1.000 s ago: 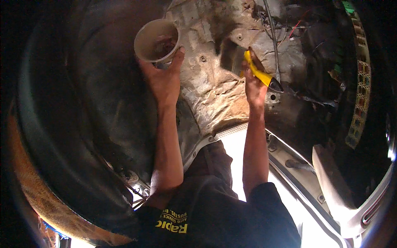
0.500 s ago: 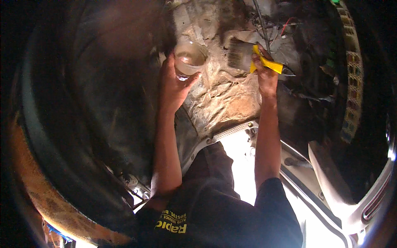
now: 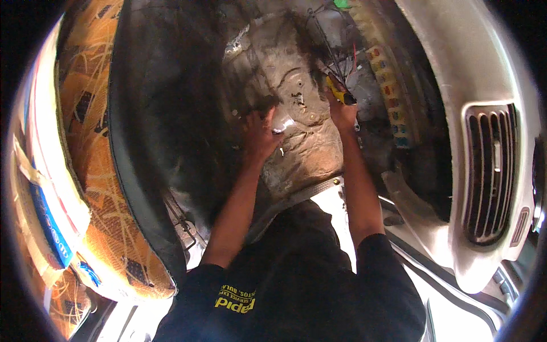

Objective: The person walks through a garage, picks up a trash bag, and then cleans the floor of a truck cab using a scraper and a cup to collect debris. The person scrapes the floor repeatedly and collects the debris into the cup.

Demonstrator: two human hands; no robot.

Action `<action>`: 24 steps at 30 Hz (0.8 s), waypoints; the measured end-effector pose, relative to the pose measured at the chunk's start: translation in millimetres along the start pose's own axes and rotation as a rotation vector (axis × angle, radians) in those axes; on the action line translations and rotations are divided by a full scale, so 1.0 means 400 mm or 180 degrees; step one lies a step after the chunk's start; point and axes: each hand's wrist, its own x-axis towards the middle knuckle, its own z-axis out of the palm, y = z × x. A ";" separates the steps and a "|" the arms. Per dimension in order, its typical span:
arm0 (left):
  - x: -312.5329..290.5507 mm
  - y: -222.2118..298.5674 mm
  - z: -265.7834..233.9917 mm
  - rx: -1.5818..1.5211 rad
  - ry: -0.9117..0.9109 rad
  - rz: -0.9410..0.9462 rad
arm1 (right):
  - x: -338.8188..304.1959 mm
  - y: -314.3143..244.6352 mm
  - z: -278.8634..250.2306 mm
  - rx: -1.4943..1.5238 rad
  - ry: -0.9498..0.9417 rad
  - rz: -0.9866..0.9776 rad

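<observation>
My left hand (image 3: 261, 135) is curled round a small clear bowl (image 3: 283, 122), low over the bare, dirty metal floor of a vehicle (image 3: 310, 151). Only a bright, glossy part of that bowl shows, and what is in it I cannot make out. To the right, my right hand (image 3: 342, 115) grips a paintbrush (image 3: 337, 88) with a yellow handle and a black end. Its handle slants down toward me, and the bristles are lost in shadow on the far side.
Dark trim (image 3: 176, 102) rises at the left beside an orange patterned seat (image 3: 94, 188). Thin wires (image 3: 336, 57) hang beyond my right hand. At the right stand a fuse strip (image 3: 390, 97) and a dashboard with an air vent (image 3: 487, 174). The door sill (image 3: 307, 190) lies nearest me.
Both hands have gone lower in the view, the left one slightly right with the bowl, the right one slightly left. The brush has turned and its bristles no longer show. The whole view has shifted.
</observation>
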 end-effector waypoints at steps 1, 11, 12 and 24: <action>0.009 0.012 0.013 -0.0051 0.0061 0.0013 | 0.008 0.021 0.018 0.0330 0.0041 0.0146; 0.062 0.092 0.095 0.0187 -0.0138 -0.0807 | -0.023 0.027 0.065 0.0749 -0.1309 0.1295; 0.066 0.094 0.093 0.0251 -0.0164 -0.0846 | -0.009 0.015 0.056 0.0479 -0.1249 0.1514; 0.074 0.124 0.094 0.0252 -0.0249 -0.1242 | 0.020 -0.051 0.109 0.0543 -0.1887 0.1202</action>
